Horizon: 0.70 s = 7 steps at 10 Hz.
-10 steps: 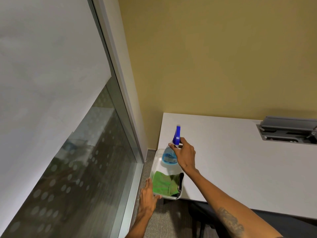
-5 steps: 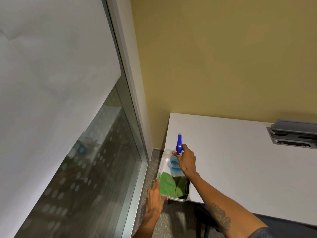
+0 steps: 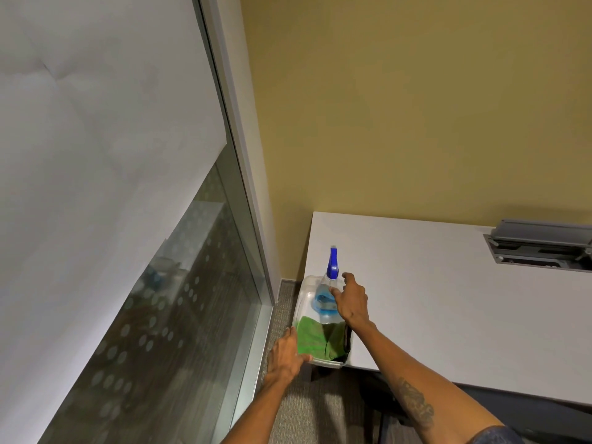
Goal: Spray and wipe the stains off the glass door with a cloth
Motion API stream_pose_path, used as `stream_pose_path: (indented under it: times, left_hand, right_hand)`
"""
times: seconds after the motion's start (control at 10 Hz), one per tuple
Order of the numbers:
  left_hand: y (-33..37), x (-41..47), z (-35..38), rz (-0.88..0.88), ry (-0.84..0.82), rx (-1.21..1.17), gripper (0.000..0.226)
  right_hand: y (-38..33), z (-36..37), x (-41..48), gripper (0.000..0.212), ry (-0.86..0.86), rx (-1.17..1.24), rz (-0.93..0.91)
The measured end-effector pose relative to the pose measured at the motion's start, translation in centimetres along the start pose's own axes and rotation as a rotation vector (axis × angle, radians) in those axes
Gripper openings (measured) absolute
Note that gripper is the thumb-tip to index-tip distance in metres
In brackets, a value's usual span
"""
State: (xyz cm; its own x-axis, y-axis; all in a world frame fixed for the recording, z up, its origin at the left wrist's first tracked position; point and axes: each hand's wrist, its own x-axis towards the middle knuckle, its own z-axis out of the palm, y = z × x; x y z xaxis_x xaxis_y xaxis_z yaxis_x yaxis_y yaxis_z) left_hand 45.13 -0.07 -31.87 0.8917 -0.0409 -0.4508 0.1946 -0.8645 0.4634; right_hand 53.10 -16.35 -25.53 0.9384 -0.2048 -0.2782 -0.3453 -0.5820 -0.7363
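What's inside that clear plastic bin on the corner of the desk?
The bin holds a spray bottle with blue liquid and a green cloth. Something dark sits at the right edge, mostly covered. The right hand hides part of the bottle.

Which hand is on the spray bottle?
The right hand; it touches the spray bottle, while the left hand rests on the clear bin's rim.

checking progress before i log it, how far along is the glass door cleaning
Barely begun, or just finished; the view cannot settle which. The spray bottle and green cloth both sit in the clear bin at the table corner. The right hand is at the bottle; the left hand steadies the bin. No spray or wiping shows on the glass door.
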Motion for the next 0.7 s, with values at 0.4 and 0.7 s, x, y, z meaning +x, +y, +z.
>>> stream_pose_path:
  times: [0.4, 0.7]
  left_hand:
    - [3.4, -5.6, -3.4, 0.052, 0.245, -0.009, 0.031]
    - [7.0, -14.6, -4.4, 0.016, 0.405, 0.026, 0.033]
  right_hand:
    - [1.0, -2.9, -7.3, 0.029, 0.060, -0.135, -0.051]
    - [1.4, -6.2, -15.1, 0.038, -0.026, -0.129, -0.298]
